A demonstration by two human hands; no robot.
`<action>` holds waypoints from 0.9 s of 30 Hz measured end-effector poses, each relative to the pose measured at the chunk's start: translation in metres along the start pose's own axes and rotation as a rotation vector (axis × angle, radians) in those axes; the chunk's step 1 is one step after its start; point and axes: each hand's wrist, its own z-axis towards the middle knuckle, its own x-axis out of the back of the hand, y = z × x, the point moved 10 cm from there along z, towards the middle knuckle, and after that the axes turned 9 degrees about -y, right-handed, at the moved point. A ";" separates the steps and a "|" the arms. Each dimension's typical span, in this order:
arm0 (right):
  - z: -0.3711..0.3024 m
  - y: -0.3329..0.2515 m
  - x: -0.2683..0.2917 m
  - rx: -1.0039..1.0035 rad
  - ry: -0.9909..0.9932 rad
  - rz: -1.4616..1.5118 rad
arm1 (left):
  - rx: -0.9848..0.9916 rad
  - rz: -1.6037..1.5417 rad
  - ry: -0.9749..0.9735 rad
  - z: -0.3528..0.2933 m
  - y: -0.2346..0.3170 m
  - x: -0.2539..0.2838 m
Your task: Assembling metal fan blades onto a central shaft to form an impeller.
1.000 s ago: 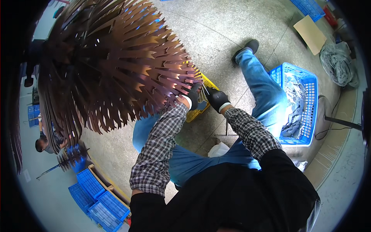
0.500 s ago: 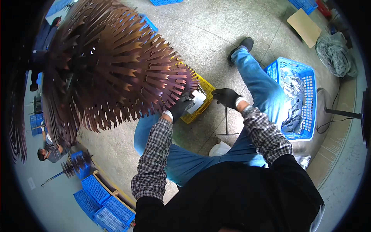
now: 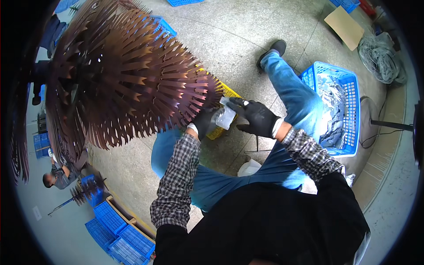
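My left hand [image 3: 205, 122], in a black glove, is closed on a flat whitish piece [image 3: 226, 117] with a dull sheen. My right hand [image 3: 259, 118], also gloved in black, has its forefinger stretched out to the upper edge of that piece, and its thumb stands apart below. A small white spot shows by the right fingers; I cannot make out what it is. Just left of my hands hangs a big rack of brown, notch-ended metal strips [image 3: 145, 79], layered in rings. Beneath the hands lies a yellow crate [image 3: 231, 92], partly covered by them.
At my right stands a blue basket [image 3: 351, 101] full of shiny flat pieces. A white container [image 3: 249, 168] sits between my legs. Blue crates [image 3: 128, 240] are stacked at lower left, near another person [image 3: 59, 176]. Cardboard [image 3: 344, 27] and a plastic bag [image 3: 382, 59] lie at far right.
My right hand has moved left from beside the crate to the whitish piece, and its fingers have stretched out. The left hand keeps its hold, nearly in place.
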 end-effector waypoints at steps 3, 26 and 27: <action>-0.001 0.016 0.016 -0.121 -0.037 0.109 | 0.114 0.377 -0.152 -0.006 0.025 -0.024; -0.026 0.052 -0.016 -0.102 -0.210 0.375 | -0.270 0.771 0.201 -0.015 0.108 -0.045; -0.024 0.056 -0.021 -0.124 -0.234 0.333 | -0.256 0.752 0.234 -0.011 0.107 -0.043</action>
